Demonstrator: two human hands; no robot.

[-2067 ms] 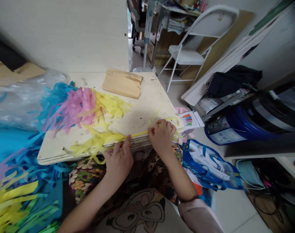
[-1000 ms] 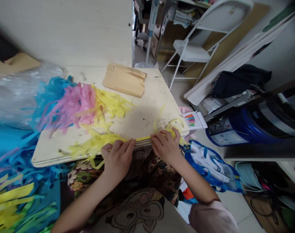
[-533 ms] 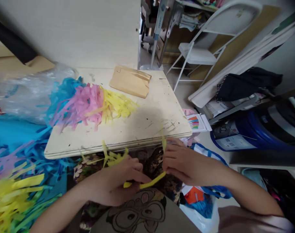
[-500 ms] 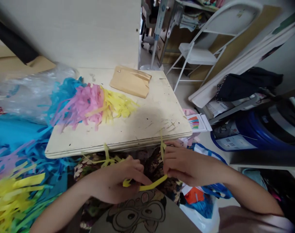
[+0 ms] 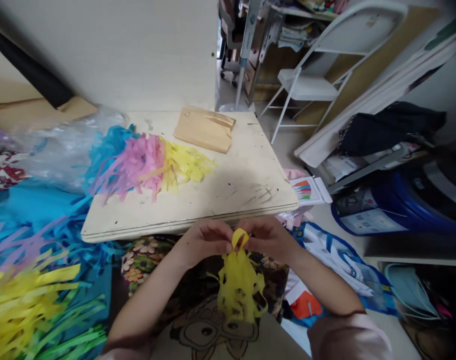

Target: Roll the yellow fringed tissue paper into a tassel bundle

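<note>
My left hand (image 5: 204, 241) and my right hand (image 5: 270, 239) are close together over my lap, just in front of the near edge of the wooden board (image 5: 198, 200). Both pinch the looped top of a yellow paper tassel (image 5: 240, 280), whose cut fringe hangs down between them. On the board's far left lies a row of finished tassels: blue (image 5: 108, 147), pink (image 5: 138, 160) and yellow (image 5: 186, 164).
A folded brown paper piece (image 5: 205, 130) lies at the board's back. A clear plastic bag (image 5: 59, 145) and loose blue, yellow and green fringe (image 5: 29, 295) fill the left. A white folding chair (image 5: 310, 85), a blue barrel (image 5: 393, 200) and bags crowd the right.
The yellow fringe strip was rolled along the board's near edge, then lifted off into my lap. Both hands came together and now hold it bent into a hanging tassel.
</note>
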